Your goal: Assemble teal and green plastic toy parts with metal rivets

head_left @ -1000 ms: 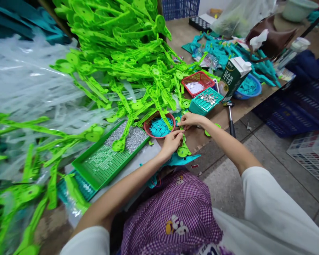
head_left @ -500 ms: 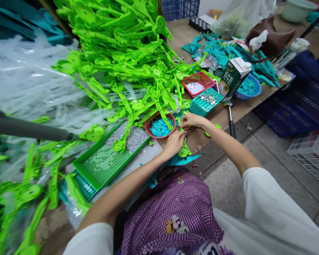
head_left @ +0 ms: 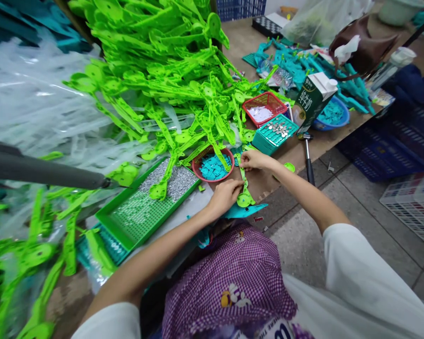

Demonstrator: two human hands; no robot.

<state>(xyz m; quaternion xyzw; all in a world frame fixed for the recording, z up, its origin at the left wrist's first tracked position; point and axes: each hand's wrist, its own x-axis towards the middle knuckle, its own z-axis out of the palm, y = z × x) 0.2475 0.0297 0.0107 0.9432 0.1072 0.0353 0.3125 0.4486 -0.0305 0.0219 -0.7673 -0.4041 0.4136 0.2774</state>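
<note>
A bright green long-armed plastic piece with a round end (head_left: 245,198) lies at the table's front edge, partly over a teal plastic piece (head_left: 245,211). My right hand (head_left: 255,160) is closed in a pinch at the upper part of the green piece; whatever is between its fingertips is too small to make out. Just left of the green piece is my left hand (head_left: 225,197), its fingers bent and pressed together, their tips beside the piece's middle. What they hold, if anything, is hidden. Behind my hands stands a round red basket (head_left: 212,179) of small teal pieces.
A green tray (head_left: 127,230) of small silvery parts lies to the left. Green plastic pieces (head_left: 155,61) are heaped behind. To the right are a red basket (head_left: 265,96), a teal box (head_left: 268,141) with metal discs, a milk carton (head_left: 309,101) and a hammer (head_left: 308,160).
My left hand has moved a little left and down, away from my right hand, so more of the green piece's middle shows. My right hand has stayed almost in place.
</note>
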